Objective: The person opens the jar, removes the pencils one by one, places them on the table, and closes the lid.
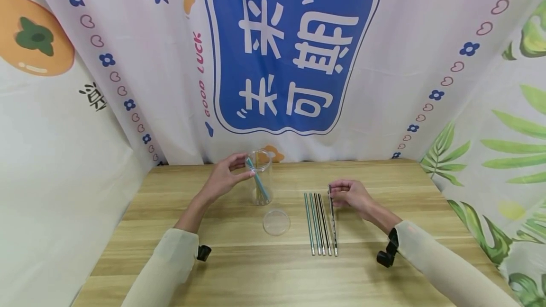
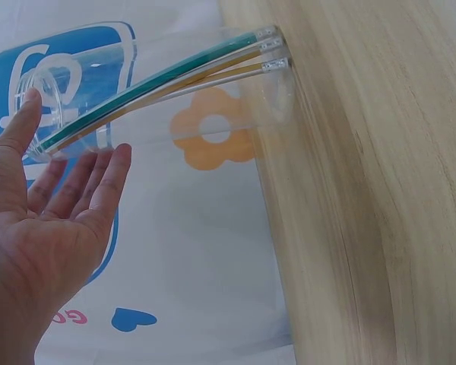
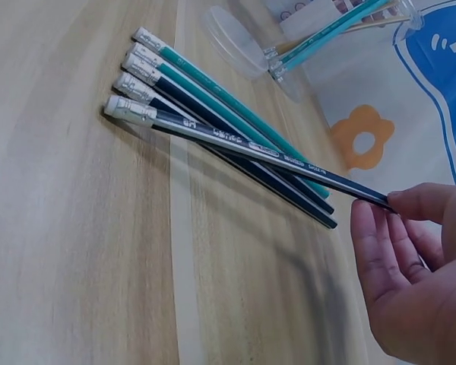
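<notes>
A clear jar [image 1: 263,188] stands upright toward the back of the table, with a teal pencil [image 2: 159,82] and yellow ones leaning inside it, eraser ends down. My left hand [image 1: 228,177] holds the jar near its rim from the left, thumb in front and fingers behind. At the right, my right hand [image 1: 350,196] pinches a black pencil [image 3: 235,143] by the end away from its eraser. That pencil slants, its eraser end low at the table. Beside it lies a row of pencils, two teal pencils [image 3: 220,99] and two black pencils [image 1: 325,224].
A round clear lid [image 1: 276,222] lies flat in front of the jar. The wooden table [image 1: 239,269] ends at a printed curtain [image 1: 183,141] behind the jar. Printed cloth also hangs on both sides.
</notes>
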{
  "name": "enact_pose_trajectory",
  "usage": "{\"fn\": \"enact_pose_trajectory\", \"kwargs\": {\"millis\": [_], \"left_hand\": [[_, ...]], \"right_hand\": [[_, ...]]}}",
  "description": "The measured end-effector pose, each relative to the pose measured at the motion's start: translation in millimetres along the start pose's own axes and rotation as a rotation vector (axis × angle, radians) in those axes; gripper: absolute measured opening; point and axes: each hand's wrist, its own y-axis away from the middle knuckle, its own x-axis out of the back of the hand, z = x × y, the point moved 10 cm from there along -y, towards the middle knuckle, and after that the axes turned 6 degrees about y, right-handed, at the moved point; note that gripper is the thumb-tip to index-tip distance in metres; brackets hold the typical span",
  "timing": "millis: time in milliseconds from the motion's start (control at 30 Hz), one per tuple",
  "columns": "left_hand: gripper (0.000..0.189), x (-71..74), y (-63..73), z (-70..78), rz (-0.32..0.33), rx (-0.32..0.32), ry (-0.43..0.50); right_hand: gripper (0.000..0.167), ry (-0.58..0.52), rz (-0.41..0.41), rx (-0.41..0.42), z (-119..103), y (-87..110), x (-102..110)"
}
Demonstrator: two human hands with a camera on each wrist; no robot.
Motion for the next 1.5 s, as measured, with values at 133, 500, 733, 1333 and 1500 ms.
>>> {"fn": "enact_pose_trajectory", "kwargs": {"millis": [133,500,733,1333,1500], "left_hand": [[0.073,0.2,0.3,-0.6,0.001,-0.005,0.002],[0.072,0.3,0.0,-1.4,0.002,-0.007,0.009],[0.072,-0.2,0.0,-0.5,0.002,-0.005,0.009],[0.071,-0.8,-1.1,-0.5,-0.002,-0.01,0.02],[0.071,-1.1,-1.1,-0.7,-0.004,-0.009,0.021]], "right_hand": [[0.044,-0.006,0.002,-0.031,6.7,-3.9,-0.9],[0.037,0.007,0.026,-0.091,17.1,-11.5,-4.3],[0.035,0.065,0.057,-0.089,20.0,-14.8,-5.3],[0.029,0.306,0.128,-0.054,11.6,-11.3,-14.6],[0.026,0.356,0.148,-0.05,11.2,-12.1,-15.1]]}}
